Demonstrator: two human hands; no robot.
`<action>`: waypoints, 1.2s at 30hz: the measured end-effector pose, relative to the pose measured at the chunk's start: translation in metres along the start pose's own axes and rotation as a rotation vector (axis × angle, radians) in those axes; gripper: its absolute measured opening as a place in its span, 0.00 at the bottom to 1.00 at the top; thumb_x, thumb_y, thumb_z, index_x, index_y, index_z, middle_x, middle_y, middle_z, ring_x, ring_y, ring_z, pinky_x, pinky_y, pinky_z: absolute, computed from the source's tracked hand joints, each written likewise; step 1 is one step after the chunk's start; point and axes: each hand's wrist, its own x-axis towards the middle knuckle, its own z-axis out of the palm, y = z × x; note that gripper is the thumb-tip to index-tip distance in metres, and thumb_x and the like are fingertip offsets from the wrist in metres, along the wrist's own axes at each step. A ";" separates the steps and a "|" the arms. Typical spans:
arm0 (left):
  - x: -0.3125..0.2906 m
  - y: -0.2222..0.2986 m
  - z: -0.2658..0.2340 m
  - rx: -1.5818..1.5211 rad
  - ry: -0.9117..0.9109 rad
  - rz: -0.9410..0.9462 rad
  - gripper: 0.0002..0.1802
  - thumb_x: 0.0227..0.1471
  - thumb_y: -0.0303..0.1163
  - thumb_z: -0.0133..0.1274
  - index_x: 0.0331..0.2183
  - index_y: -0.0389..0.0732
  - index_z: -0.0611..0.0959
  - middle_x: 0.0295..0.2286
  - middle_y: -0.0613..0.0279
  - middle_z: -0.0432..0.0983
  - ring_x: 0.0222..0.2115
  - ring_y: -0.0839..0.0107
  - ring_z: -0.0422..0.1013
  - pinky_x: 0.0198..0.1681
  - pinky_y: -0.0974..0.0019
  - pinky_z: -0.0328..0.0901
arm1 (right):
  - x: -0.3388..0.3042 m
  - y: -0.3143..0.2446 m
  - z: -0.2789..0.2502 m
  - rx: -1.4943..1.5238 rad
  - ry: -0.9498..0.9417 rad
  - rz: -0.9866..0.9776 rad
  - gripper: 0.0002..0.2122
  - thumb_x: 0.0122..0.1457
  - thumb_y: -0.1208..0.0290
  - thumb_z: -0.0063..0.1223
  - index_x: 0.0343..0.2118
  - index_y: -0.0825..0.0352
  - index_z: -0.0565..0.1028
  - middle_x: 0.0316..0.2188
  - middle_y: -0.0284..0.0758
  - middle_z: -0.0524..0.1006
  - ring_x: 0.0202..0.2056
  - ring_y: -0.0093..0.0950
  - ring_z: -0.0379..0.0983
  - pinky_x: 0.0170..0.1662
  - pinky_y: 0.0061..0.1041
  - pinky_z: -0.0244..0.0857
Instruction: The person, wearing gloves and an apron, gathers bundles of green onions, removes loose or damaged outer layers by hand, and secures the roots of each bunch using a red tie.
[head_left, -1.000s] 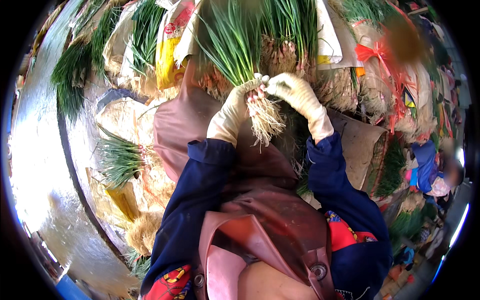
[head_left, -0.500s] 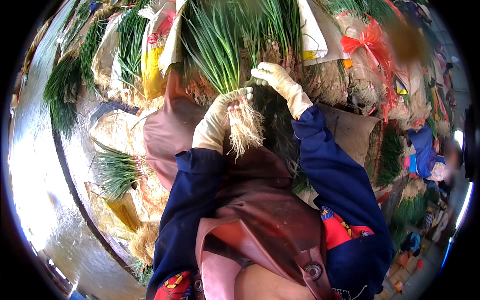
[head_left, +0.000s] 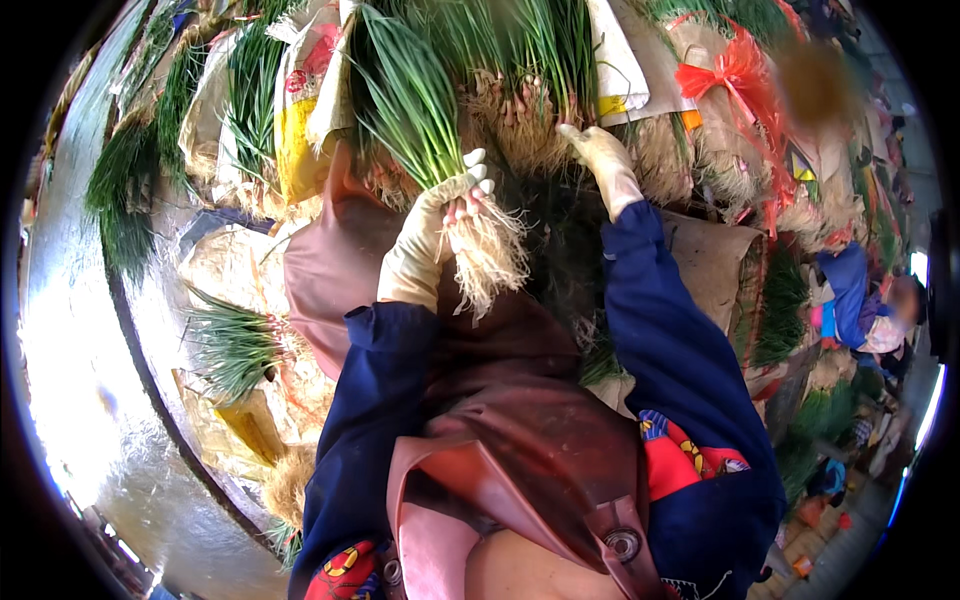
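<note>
My left hand [head_left: 440, 220], in a pale glove, is closed around a bunch of scallions [head_left: 415, 110] just above the roots. The green leaves point up and away, and the tangled whitish roots [head_left: 488, 250] hang below my fist. My right hand [head_left: 602, 160], also gloved, is at the near edge of a row of loose scallions [head_left: 520, 95] lying roots toward me. Its visible fingers are stretched toward the roots there, with nothing seen in them; the fingertips are partly hidden.
Sacks of scallions stand left, one white and yellow [head_left: 305, 150]. A red plastic tie [head_left: 730, 80] binds a wrapped bundle at right. A small scallion bunch [head_left: 235, 340] lies on sacking at left, beside wet floor [head_left: 90, 330]. A brown apron [head_left: 530, 400] covers my lap.
My right hand has moved away from the held bunch, rightward to the row of scallions. My left hand keeps its bunch, the leaves now tilting slightly more to the left.
</note>
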 end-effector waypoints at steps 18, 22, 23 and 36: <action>0.023 -0.009 -0.016 -0.029 -0.050 0.004 0.24 0.48 0.24 0.50 0.50 0.38 0.70 0.41 0.52 0.74 0.33 0.68 0.72 0.41 0.66 0.68 | -0.041 -0.029 0.016 0.004 0.168 -0.032 0.27 0.50 0.41 0.49 0.37 0.64 0.75 0.37 0.40 0.77 0.39 0.37 0.73 0.44 0.31 0.64; 0.017 -0.005 -0.009 -0.085 -0.033 0.033 0.26 0.49 0.24 0.51 0.51 0.32 0.67 0.31 0.58 0.77 0.29 0.72 0.72 0.37 0.70 0.69 | -0.058 -0.036 0.020 -0.225 0.414 -0.169 0.15 0.53 0.53 0.51 0.33 0.60 0.76 0.30 0.37 0.77 0.31 0.36 0.74 0.35 0.34 0.67; 0.019 -0.002 -0.025 -0.117 -0.104 0.070 0.26 0.49 0.24 0.51 0.51 0.32 0.67 0.40 0.54 0.74 0.38 0.66 0.72 0.44 0.66 0.67 | -0.080 -0.048 0.017 -0.326 0.575 -0.299 0.11 0.52 0.57 0.53 0.29 0.60 0.77 0.26 0.34 0.77 0.27 0.33 0.74 0.32 0.34 0.67; 0.022 -0.006 -0.013 0.014 -0.059 0.061 0.23 0.49 0.23 0.49 0.48 0.33 0.70 0.45 0.53 0.71 0.35 0.66 0.73 0.35 0.70 0.70 | -0.120 -0.054 0.012 0.324 0.092 -0.926 0.16 0.52 0.58 0.55 0.39 0.64 0.73 0.33 0.35 0.77 0.37 0.26 0.73 0.44 0.26 0.66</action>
